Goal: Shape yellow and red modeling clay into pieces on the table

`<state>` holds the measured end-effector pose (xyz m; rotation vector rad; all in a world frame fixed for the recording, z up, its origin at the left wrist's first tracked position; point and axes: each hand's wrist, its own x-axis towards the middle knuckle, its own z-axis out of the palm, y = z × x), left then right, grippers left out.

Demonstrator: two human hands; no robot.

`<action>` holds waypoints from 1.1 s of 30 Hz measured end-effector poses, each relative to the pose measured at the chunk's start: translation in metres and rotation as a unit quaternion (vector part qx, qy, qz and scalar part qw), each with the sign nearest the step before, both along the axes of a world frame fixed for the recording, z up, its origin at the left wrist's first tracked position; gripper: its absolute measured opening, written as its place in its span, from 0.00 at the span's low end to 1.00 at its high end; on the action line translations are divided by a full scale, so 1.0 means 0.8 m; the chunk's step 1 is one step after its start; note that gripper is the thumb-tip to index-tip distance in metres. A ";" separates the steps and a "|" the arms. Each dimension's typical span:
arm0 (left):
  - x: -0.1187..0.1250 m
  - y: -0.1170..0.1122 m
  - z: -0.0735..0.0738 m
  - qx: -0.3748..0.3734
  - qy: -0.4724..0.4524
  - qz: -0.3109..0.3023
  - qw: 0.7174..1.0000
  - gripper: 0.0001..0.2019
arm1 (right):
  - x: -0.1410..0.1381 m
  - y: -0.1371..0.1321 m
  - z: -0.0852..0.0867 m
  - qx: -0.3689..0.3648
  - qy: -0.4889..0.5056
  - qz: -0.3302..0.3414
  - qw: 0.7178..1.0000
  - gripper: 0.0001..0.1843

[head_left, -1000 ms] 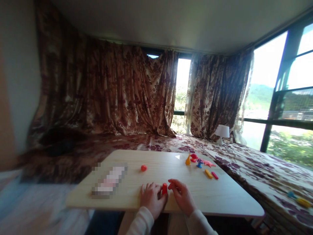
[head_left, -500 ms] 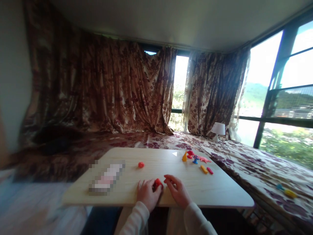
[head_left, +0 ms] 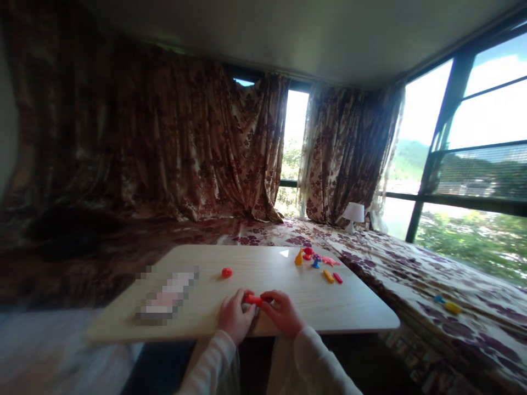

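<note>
A short red piece of what looks like modelling clay [head_left: 254, 300] is stretched between my two hands, just over the near part of the pale wooden table [head_left: 263, 269]. My left hand [head_left: 237, 318] is closed on its left end, fingers curled over it. On the other end, my right hand [head_left: 285, 314] pinches with thumb and fingertips. My fingers cover both ends of the piece. A smaller red lump [head_left: 226, 272] lies on the table, beyond my left hand and apart from it.
At the table's right back stand a yellow cone-like toy [head_left: 298, 257], a blue figure [head_left: 316, 261] and red pieces [head_left: 328, 261]. Nearer lie a yellow stick [head_left: 328, 276] and a pink stick [head_left: 337, 278]. A blurred-out flat item [head_left: 168, 295] lies left. A white lamp [head_left: 353, 214] stands behind.
My right hand has come in from beside the red piece and now grips its right end. The piece shows as a longer bar between both hands. The view has turned slightly right.
</note>
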<state>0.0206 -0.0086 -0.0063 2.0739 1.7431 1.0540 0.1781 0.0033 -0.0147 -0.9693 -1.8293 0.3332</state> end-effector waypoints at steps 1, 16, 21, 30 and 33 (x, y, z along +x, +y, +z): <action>0.001 -0.001 0.001 -0.002 0.006 -0.001 1.000 0.10 | 0.000 0.002 -0.002 -0.002 0.001 -0.001 1.000 0.10; 0.005 -0.004 0.004 0.009 0.112 0.017 0.994 0.12 | 0.009 0.017 -0.021 0.015 -0.084 -0.018 0.996 0.15; 0.005 -0.002 0.003 0.005 0.125 0.023 0.992 0.13 | 0.005 0.007 -0.011 0.007 -0.094 -0.039 0.995 0.07; 0.004 0.003 -0.003 0.017 0.130 0.016 0.991 0.13 | 0.003 -0.008 -0.002 -0.004 -0.114 -0.046 0.992 0.22; 0.001 0.003 -0.004 0.034 0.127 0.015 0.991 0.13 | -0.001 -0.019 0.002 0.001 -0.147 -0.042 0.988 0.27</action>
